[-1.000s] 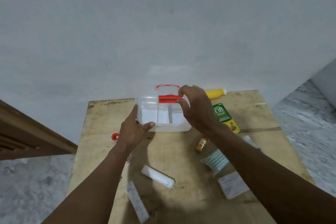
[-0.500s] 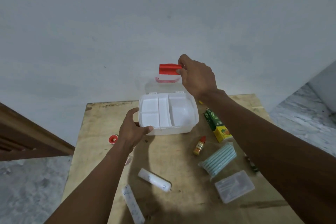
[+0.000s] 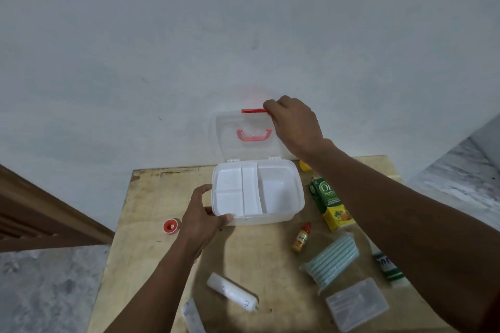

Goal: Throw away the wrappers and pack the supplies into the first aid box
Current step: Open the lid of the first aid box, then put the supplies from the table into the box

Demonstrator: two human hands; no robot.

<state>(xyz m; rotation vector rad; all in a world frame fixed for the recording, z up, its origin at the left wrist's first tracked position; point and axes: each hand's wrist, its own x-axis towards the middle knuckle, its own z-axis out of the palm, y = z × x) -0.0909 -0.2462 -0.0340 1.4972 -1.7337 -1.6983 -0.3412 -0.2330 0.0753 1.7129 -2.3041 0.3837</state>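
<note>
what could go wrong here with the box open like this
The lid stands upright, held only by the right hand on its red latch; let go, it may drop shut. The box sits near the table's far edge, steadied by the left hand; a push could slide it off.

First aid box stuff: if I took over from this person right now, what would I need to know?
Left hand: gripping the first aid box at its near left corner, holding it steady.
Right hand: pinching the red latch at the top edge of the lid, which stands open and upright.
Box: all compartments empty.
On the table, unpacked: tape roll, green carton, small dropper bottle, pack of blue strips, clear flat case, white roll, a flat packet at the near edge.
Done: box opened.
Left: throw away the wrappers, pack everything, close the lid.
</note>
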